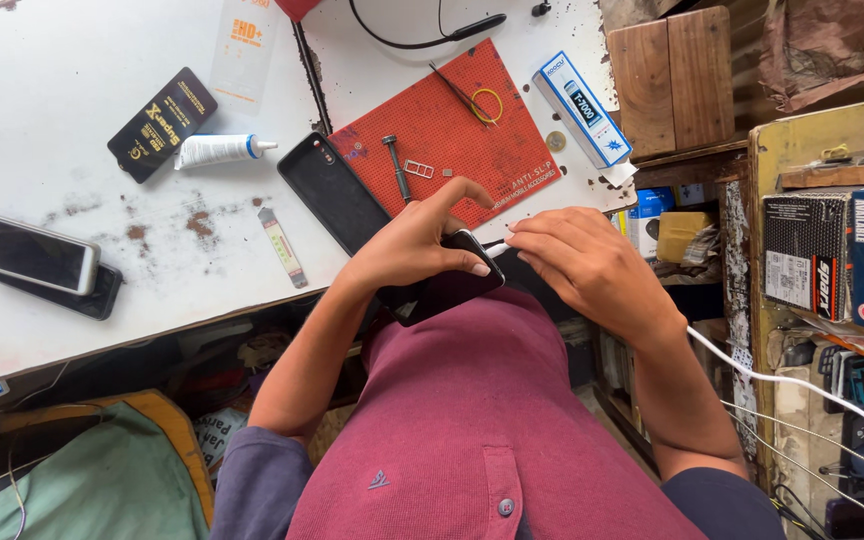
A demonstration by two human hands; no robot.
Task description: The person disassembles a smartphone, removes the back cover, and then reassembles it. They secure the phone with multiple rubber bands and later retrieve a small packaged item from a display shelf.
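My left hand (417,240) grips a black smartphone (449,287) over my lap, with the thumb across its upper end. My right hand (584,262) pinches the plug end of a white cable (792,383) right at the phone's top edge; the cable trails off to the right. Whether the plug is seated in the phone is hidden by my fingers. On the white table (52,90) just beyond lie another black phone back (335,191) and a red work mat (462,130).
The mat carries a screwdriver (396,165), a SIM tray (418,169), tweezers and a yellow ring (486,104). A white glue tube (220,150), a dark flat packet (162,123), a silver phone on a black one (37,255) and a white-blue box (582,108) lie around. Wooden block (672,80) and cluttered shelves stand right.
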